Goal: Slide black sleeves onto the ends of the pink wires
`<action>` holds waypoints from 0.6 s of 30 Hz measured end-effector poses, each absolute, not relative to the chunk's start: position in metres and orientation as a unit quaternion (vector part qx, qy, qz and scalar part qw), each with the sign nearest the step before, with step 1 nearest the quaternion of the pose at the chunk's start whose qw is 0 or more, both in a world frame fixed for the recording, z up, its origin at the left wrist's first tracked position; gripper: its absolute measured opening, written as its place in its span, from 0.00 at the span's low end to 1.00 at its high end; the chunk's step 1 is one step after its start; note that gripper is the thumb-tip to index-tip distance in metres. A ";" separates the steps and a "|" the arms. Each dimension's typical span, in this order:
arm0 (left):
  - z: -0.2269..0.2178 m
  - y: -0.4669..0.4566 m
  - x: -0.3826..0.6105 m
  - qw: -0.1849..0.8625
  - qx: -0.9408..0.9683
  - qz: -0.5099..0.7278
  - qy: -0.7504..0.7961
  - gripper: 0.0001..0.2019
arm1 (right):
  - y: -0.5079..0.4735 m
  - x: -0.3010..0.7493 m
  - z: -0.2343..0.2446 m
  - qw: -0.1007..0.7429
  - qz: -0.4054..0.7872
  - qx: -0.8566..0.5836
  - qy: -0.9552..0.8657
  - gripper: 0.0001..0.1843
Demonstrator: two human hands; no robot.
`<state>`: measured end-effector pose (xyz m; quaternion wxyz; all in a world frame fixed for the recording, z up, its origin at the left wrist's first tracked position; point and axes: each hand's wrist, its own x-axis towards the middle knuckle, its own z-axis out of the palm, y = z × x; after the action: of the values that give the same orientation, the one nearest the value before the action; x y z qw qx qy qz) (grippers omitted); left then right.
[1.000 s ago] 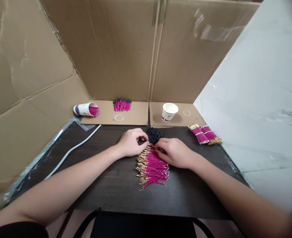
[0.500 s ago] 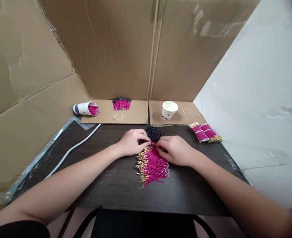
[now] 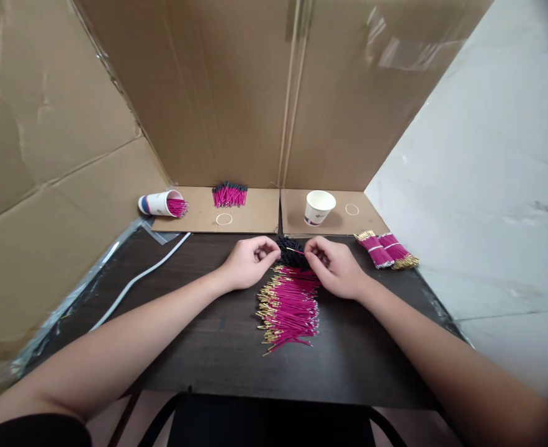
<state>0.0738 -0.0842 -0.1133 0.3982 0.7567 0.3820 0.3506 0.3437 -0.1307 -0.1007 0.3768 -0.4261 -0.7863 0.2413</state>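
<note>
— What is gripped at the fingertips?
— A single magenta wire (image 3: 295, 251) is pinched between thumb and forefinger of the right hand (image 3: 337, 268). It is held level, just above the table, with its free end pointed at the left hand (image 3: 247, 262).
— And the left fingers?
— They are curled in, with the thumb pressed to the forefinger close to the wire's end. Whether anything is nipped between them cannot be told.
— How is the wire to be described?
— It is thin, short and straight, and bright magenta along the sheath. The tip is too small to be made out.
— What lies around it?
— A heap of black pieces (image 3: 291, 259) is seen directly behind the wire, between both hands. Just nearer, a loose pile of wires (image 3: 287, 307) is spread on the dark table (image 3: 199, 347), with the gold terminals turned left. The wires are too many to be counted.
— Is any writing found?
— A small mark is printed on the upright paper cup (image 3: 319, 208), and coloured bands on the tipped cup (image 3: 157, 203). Neither can be read.
— Counts?
— Two cups are counted, the tipped one filled with magenta wires. Two tied bundles (image 3: 385, 250) are laid at the right and one black-tipped bunch (image 3: 229, 195) at the back. Two white rings (image 3: 224, 218) are laid on the cardboard flaps (image 3: 255, 214). One white cable (image 3: 134, 279) is run along the left.
</note>
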 end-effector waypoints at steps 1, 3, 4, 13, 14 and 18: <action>-0.114 -0.083 0.075 0.438 0.725 0.364 0.388 0.09 | -0.129 0.343 -0.103 0.386 0.246 -0.427 -0.780 0.07; -0.114 -0.080 0.077 0.495 0.677 0.375 0.394 0.12 | -0.127 0.342 -0.107 0.394 0.249 -0.436 -0.770 0.08; -0.113 -0.079 0.077 0.513 0.662 0.374 0.398 0.14 | -0.126 0.342 -0.108 0.396 0.248 -0.440 -0.766 0.09; -0.109 -0.079 0.076 0.546 0.635 0.365 0.406 0.19 | -0.126 0.340 -0.111 0.406 0.243 -0.438 -0.764 0.08; -0.109 -0.079 0.076 0.544 0.638 0.365 0.405 0.18 | -0.126 0.340 -0.111 0.406 0.242 -0.438 -0.765 0.08; -0.109 -0.080 0.076 0.531 0.649 0.364 0.405 0.17 | -0.125 0.341 -0.112 0.404 0.237 -0.442 -0.765 0.08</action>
<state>0.0762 -0.0797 -0.1093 0.5313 0.6490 0.4049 0.3642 0.3405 -0.1251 -0.1118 0.4039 -0.4421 -0.7650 0.2372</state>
